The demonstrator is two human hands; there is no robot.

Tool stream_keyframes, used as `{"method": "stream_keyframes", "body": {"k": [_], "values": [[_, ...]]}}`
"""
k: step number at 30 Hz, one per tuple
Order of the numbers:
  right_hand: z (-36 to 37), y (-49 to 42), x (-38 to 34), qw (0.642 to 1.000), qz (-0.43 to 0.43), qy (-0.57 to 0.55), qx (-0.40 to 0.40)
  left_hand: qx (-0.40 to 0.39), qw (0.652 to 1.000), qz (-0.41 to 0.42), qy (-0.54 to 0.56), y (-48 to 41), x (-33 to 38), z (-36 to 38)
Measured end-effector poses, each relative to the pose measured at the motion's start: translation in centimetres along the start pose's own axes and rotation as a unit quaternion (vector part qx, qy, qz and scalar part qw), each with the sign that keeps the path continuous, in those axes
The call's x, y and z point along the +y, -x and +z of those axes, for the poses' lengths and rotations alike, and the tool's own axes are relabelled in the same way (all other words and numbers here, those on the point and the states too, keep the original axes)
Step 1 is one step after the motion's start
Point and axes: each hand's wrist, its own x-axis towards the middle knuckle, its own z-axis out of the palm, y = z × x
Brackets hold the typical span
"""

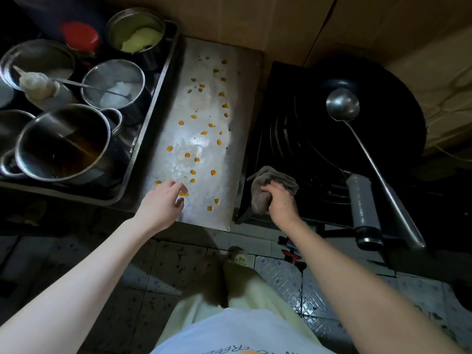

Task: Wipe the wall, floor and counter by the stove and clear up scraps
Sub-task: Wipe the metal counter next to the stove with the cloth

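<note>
Kitchen corner seen from above, looking down past the person's own arms. At the centre, reaching toward 12 o'clock, a narrow steel bench [224,139] is smeared with greasy patches and strewn with small orange-yellow scraps [204,133], scattered from its far end down to its near edge.

The left hand [163,200] reaches over the near left corner of the bench, about 7 o'clock from the bench's middle. Its fingers are curled, and fingertips and thumb close round one of the scraps there.

The right hand [281,203] grips a bunched grey-brown cloth [270,180], which rests on the front left corner of the black stove [265,139], just beside the bench at 4 o'clock.

On the stove, at 2 o'clock, sits a black wok [383,80]. A steel ladle [342,103] lies with its bowl in the wok, its long handle running toward 5 o'clock. The wok's grey handle [360,198] points toward the viewer.

At 9 to 10 o'clock a metal tray [163,80] touches the bench's left side and holds several steel pots: one of dark liquid [63,146], one with a white lump [115,83], one with pale green mash [138,34].

A brown wall [255,16] runs across 12 o'clock. Speckled floor tiles [178,264] show below the bench.

At 6 o'clock the person's pale shirt [242,333] carries upside-down lettering cut by the frame edge; only "FREE" can be read.
</note>
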Motion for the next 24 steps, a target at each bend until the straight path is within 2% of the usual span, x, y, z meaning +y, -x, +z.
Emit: {"method": "stream_keyframes", "body": {"k": [10,17,24], "values": [[-1.4,3.7,-3.2,0.982,0.017,-0.177,0.065,0.024,0.998,-0.042,-0.026,2.1,-1.7,0.1],[0.6,4.4,-8.4,0.985,-0.097,-0.141,-0.004,0.049,0.993,-0.103,0.001,4.7,-3.1,-0.2],[6.2,3.0,-12.1,0.991,-0.105,-0.059,-0.061,0.066,0.985,-0.156,0.033,7.7,-4.6,-0.4]]}}
